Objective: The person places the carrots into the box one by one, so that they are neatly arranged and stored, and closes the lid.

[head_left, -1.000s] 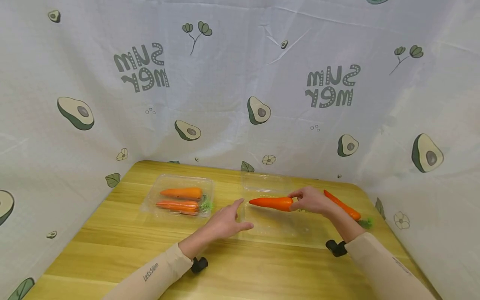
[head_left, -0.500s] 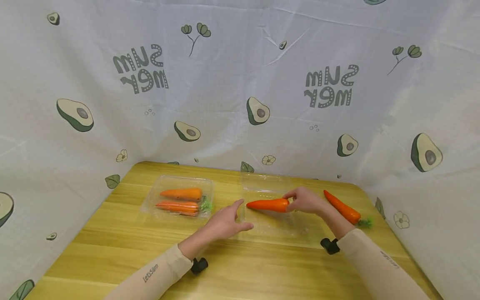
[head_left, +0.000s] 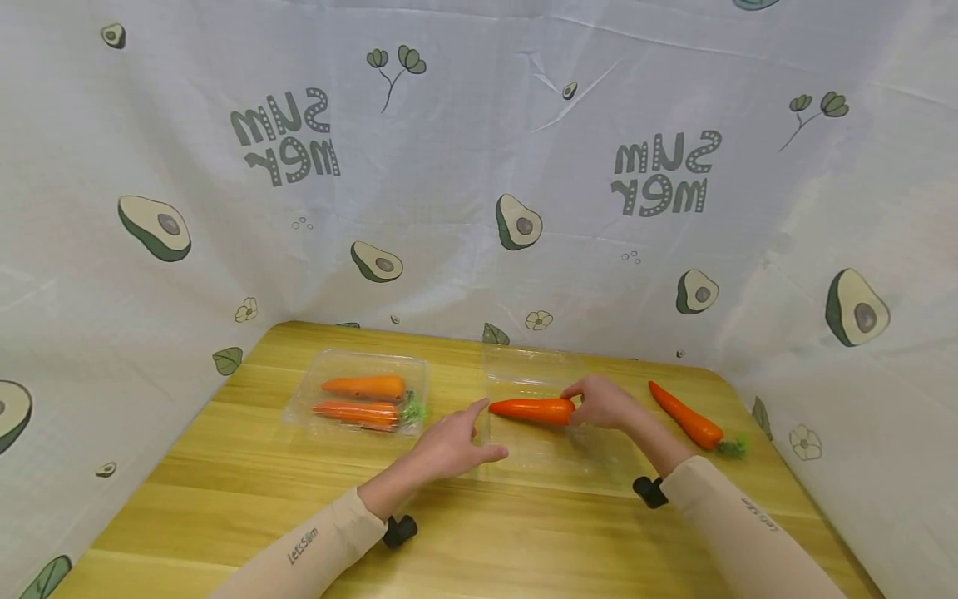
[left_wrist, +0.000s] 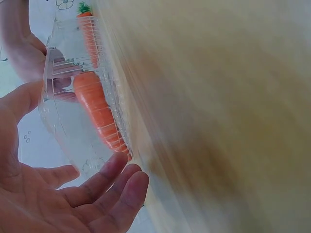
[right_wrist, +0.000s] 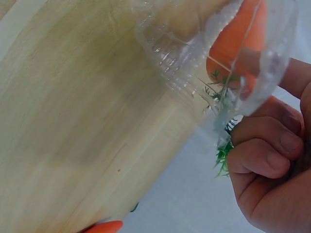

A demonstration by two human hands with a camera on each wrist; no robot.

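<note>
My right hand [head_left: 604, 403] pinches an orange carrot [head_left: 531, 410] by its thick end, the tip pointing left. This carrot lies low inside a clear plastic clamshell box [head_left: 535, 453] whose lid is raised at the back. Green leaves [right_wrist: 224, 158] hang at its thick end in the right wrist view, below the thumb and index finger. At the box's left side is my left hand [head_left: 449, 445], thumb and index finger spread and fairly straight, holding nothing. The left wrist view shows the carrot [left_wrist: 99, 109] through the clear wall; whether the left fingers touch that wall I cannot tell.
To the left, a second clear box [head_left: 329, 359] contains carrots [head_left: 362, 387]. Another carrot [head_left: 684, 416] with green leaves lies right of my right hand. A printed white curtain [head_left: 441, 191] surrounds the back and sides of the wooden table [head_left: 516, 541].
My right hand has moved left and slightly down with the carrot, bringing it deeper into the box with its tip nearer the left wall. My left hand has stayed in place.
</note>
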